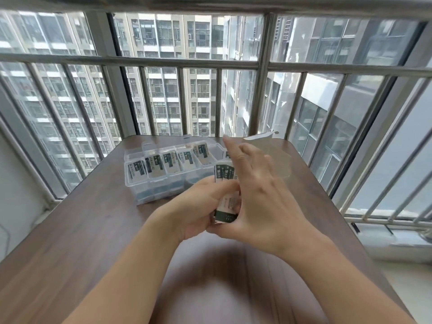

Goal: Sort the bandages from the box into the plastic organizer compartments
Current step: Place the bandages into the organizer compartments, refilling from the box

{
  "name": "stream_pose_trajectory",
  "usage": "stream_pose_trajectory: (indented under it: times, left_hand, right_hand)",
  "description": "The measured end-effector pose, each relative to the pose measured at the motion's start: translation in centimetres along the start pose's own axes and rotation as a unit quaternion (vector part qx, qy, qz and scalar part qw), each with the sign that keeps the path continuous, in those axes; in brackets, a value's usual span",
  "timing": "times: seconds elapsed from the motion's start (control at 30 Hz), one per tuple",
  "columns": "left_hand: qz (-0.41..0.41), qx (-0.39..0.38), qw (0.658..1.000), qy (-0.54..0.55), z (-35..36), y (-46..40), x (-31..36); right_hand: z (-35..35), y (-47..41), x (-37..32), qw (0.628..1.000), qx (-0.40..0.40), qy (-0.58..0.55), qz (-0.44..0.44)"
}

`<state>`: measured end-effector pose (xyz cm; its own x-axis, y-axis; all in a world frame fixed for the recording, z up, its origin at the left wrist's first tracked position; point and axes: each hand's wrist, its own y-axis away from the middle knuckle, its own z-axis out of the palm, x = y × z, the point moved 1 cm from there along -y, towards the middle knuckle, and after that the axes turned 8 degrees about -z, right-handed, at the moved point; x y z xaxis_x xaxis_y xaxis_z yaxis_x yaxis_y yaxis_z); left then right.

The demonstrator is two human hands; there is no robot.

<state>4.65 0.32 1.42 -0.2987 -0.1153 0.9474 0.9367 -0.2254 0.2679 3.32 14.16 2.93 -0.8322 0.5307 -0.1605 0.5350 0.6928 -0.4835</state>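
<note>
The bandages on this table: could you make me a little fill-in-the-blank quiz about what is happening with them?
1. The left hand grips a stack of ____ above the table.
2. The clear plastic organizer stands on the table with its lid ____.
3. The right hand has its fingers ____ beside the stack.
4. Behind the table, a ____ with metal bars shows tall buildings.

Missing words: bandages; open; straight; window

Right hand (254,195) hides perhaps half the organizer (149,181).
</note>
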Motion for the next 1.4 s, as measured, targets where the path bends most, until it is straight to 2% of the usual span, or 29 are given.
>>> stream_pose_trajectory:
  times: [0.13, 0.27, 0.33, 0.4, 0.47, 0.53, 0.67, 0.77, 0.93, 1.03, 1.13, 1.17, 1.2, 1.23, 1.27, 1.33, 1.37, 1.4]
  left_hand:
    - [0.031, -0.003, 0.999, -0.030, 0.0, -0.3, -0.2]
    - [0.024, -0.005, 0.999, 0.033, 0.2, -0.5, -0.1]
    - [0.036, 0.034, 0.999, 0.016, 0.2, -0.8, -0.3]
    - [0.066, 0.080, 0.993, -0.048, 0.2, -1.0, -0.6]
    - [0.085, 0.096, 0.988, -0.082, 0.3, -1.0, -0.7]
    - [0.084, 0.088, 0.987, -0.102, 0.3, -0.9, -0.6]
    - [0.095, 0.021, 0.982, -0.161, -0.2, -0.2, -0.1]
    - [0.080, 0.018, 0.980, -0.184, -0.7, 0.3, 0.0]
    - [0.085, 0.009, 0.973, -0.214, -0.8, 0.8, 0.3]
    - [0.082, -0.024, 0.976, -0.201, -1.2, 1.4, 0.5]
    - [0.083, -0.062, 0.981, -0.162, -2.5, 3.0, 1.8]
    - [0.091, -0.047, 0.982, -0.162, -3.2, 3.7, 2.7]
    - [0.105, 0.000, 0.979, -0.175, -4.1, 4.1, 3.8]
    - [0.119, 0.077, 0.969, -0.200, -5.0, 4.4, 5.1]
    - [0.131, 0.171, 0.946, -0.244, -6.1, 4.5, 6.3]
    - [0.122, 0.334, 0.846, -0.397, -8.1, 3.7, 8.0]
    - [0.089, 0.364, 0.797, -0.473, -9.1, 2.8, 8.1]
    - [0.043, 0.360, 0.768, -0.528, -9.6, 1.8, 7.9]
  right_hand:
    - [0.4, 0.0, 0.4, 0.999, 0.029, -0.041, -0.001]
    - [0.3, -0.1, 0.7, 1.000, 0.023, -0.007, -0.015]
    - [0.5, -0.1, 0.7, 0.999, 0.026, 0.000, -0.021]
    - [0.7, -0.1, 0.8, 0.999, 0.019, -0.007, -0.029]
    - [0.8, -0.2, 0.8, 0.999, 0.004, -0.030, -0.032]
    - [0.4, -0.2, 1.3, 0.994, 0.009, -0.102, -0.021]
    - [-0.5, -0.2, 2.6, 0.974, 0.060, -0.216, -0.018]
    - [-0.9, -0.4, 2.7, 0.962, 0.086, -0.257, -0.033]
    - [-1.3, -0.5, 2.1, 0.923, 0.037, -0.384, -0.012]
    - [-1.2, -0.8, 2.2, 0.931, 0.026, -0.364, -0.013]
    - [-3.9, -2.1, 1.6, 0.935, 0.078, -0.345, -0.035]
    - [-5.8, -2.9, 1.4, 0.931, 0.100, -0.347, -0.058]
    - [-7.9, -4.0, 1.4, 0.925, 0.117, -0.351, -0.083]
    - [-9.9, -5.4, 1.7, 0.922, 0.123, -0.353, -0.099]
    - [-11.7, -7.2, 2.3, 0.925, 0.113, -0.349, -0.094]
    - [-13.1, -11.9, 4.1, 0.947, 0.045, -0.316, -0.032]
    - [-12.4, -14.3, 5.3, 0.955, -0.012, -0.298, 0.008]
    - [-11.1, -16.6, 6.3, 0.954, -0.080, -0.285, 0.044]
